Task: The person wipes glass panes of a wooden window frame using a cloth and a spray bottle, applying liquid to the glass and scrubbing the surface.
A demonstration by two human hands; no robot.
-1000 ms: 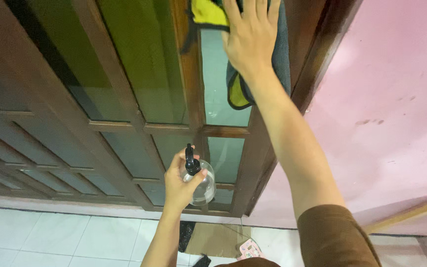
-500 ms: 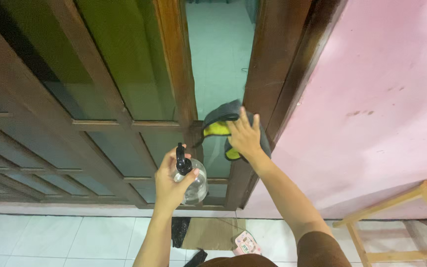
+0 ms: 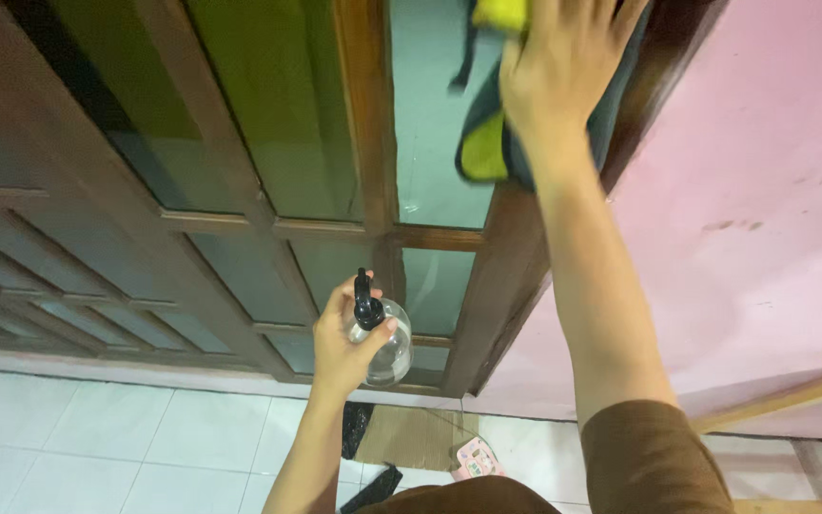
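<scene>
- Right hand (image 3: 558, 71) grip is flat, fingers spread, pinning the grey-yellow cloth (image 3: 487, 143) against the tall glass pane (image 3: 430, 114), high up top.
- Left hand (image 3: 344, 347) is wrapped around the clear spray bottle (image 3: 387, 343), upright, well below the cloth.

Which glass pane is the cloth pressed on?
The tall pale pane nearest the pink wall. The right hand presses the cloth there; the other panes look greenish or dark and untouched.
</scene>
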